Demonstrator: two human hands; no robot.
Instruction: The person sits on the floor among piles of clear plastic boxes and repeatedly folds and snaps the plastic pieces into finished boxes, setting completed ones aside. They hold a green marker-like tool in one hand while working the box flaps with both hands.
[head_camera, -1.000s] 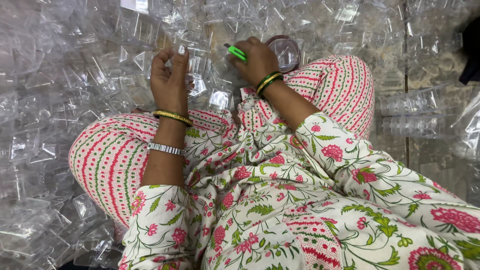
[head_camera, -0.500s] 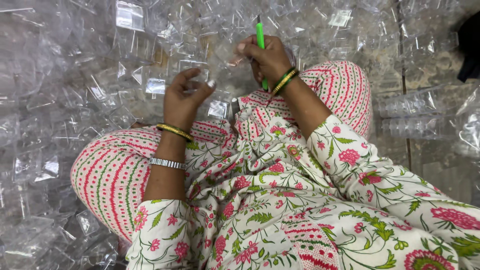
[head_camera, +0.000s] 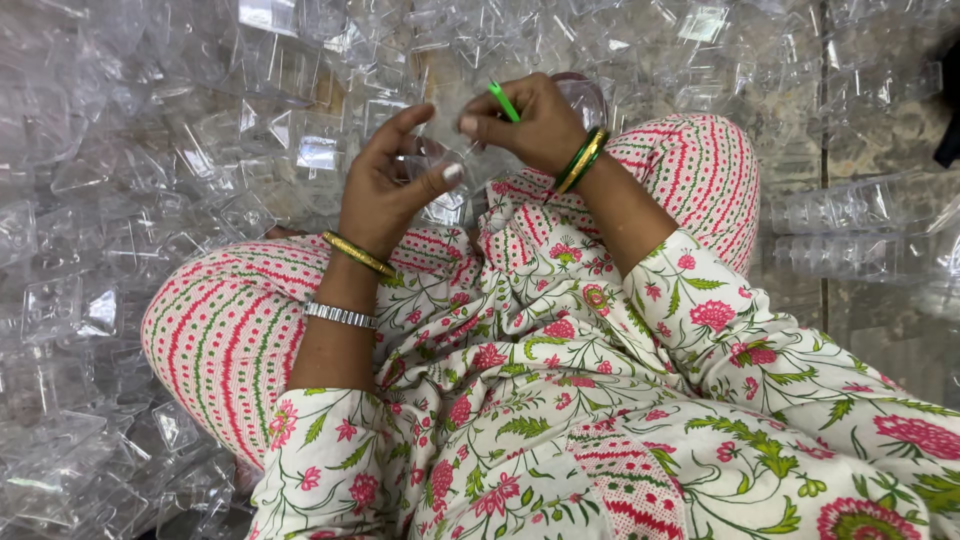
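I sit cross-legged on the floor in a floral tunic and pink striped trousers. My left hand (head_camera: 388, 185) grips a small clear plastic piece (head_camera: 432, 172) between thumb and fingers, just above my knees. My right hand (head_camera: 528, 122) holds a thin green tool (head_camera: 503, 101) whose tip sticks up past the fingers. The two hands meet over the clear piece, with my right fingertips touching it. How the tool's lower end meets the piece is hidden by my fingers.
A deep heap of clear plastic pieces (head_camera: 180, 150) covers the floor ahead and to my left. Stacked rows of clear moulded trays (head_camera: 860, 235) lie at the right. A round clear lid (head_camera: 590, 95) shows behind my right hand.
My left hand rose from my lap with a clear piece and came up to my right hand. My right hand shifted left and down, the green tool tilting from upright.
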